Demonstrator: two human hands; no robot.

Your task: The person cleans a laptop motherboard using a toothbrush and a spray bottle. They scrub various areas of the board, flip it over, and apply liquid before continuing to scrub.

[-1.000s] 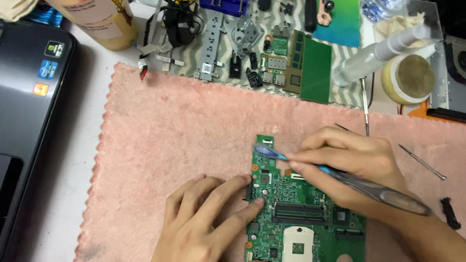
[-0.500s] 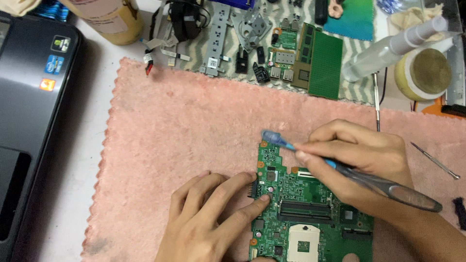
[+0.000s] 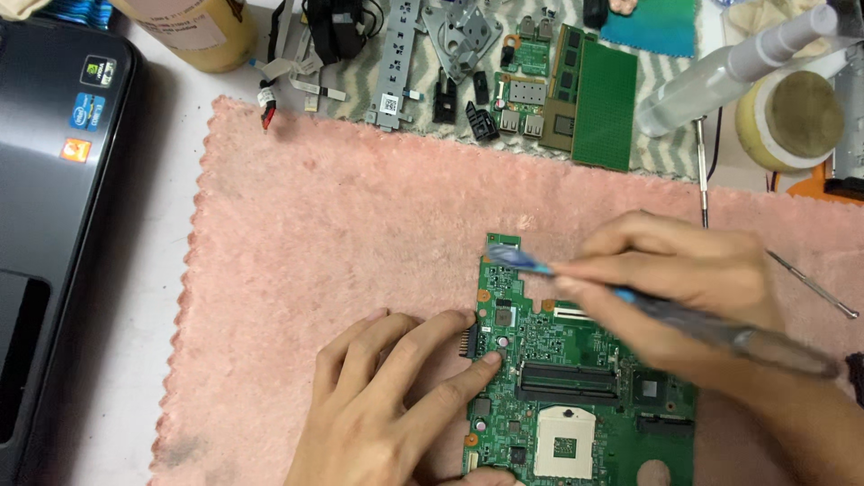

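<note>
On the pink towel [image 3: 342, 225] near the table's front edge, the left hand [image 3: 387, 405] presses flat, fingers spread, on the green circuit board [image 3: 576, 396], while the right hand [image 3: 675, 279], fingers clamped around a blue-headed brush [image 3: 630, 297], holds its bristles at the board's far corner.

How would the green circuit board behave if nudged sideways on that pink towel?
Probably stiff: the green circuit board lies flat, with no visible sag. It likely drags rather than slides, since the pink towel looks fuzzy. The left hand has its fingertips on the board's left edge while the right hand holds the brush at the top corner, so it seems light enough to shift.
</note>
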